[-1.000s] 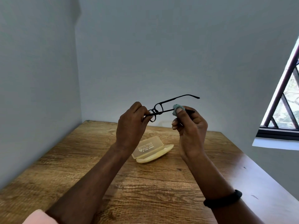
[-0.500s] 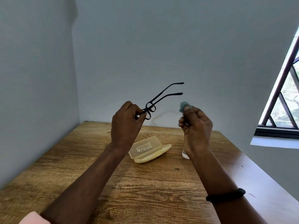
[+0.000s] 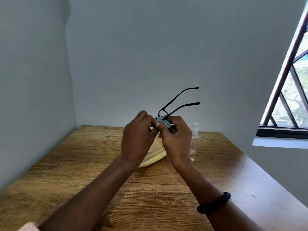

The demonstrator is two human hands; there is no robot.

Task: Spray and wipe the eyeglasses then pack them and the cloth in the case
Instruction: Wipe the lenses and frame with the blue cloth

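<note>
Table (image 3: 83, 164); tight grips (image 3: 138, 135) (image 3: 178, 139) on eyeglasses (image 3: 191, 104), cloth (image 3: 164, 122)

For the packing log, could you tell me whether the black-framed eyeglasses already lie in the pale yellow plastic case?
No, the left hand holds the black-framed eyeglasses up above the pale yellow plastic case.

no legible txt, poss. print on case lid (image 3: 158, 145), too hidden to read

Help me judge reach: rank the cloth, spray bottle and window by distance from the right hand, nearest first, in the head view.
1. Cloth: pinched in the right hand.
2. Spray bottle: standing on the table, just right of that hand.
3. Window: far right, in the wall.
</note>
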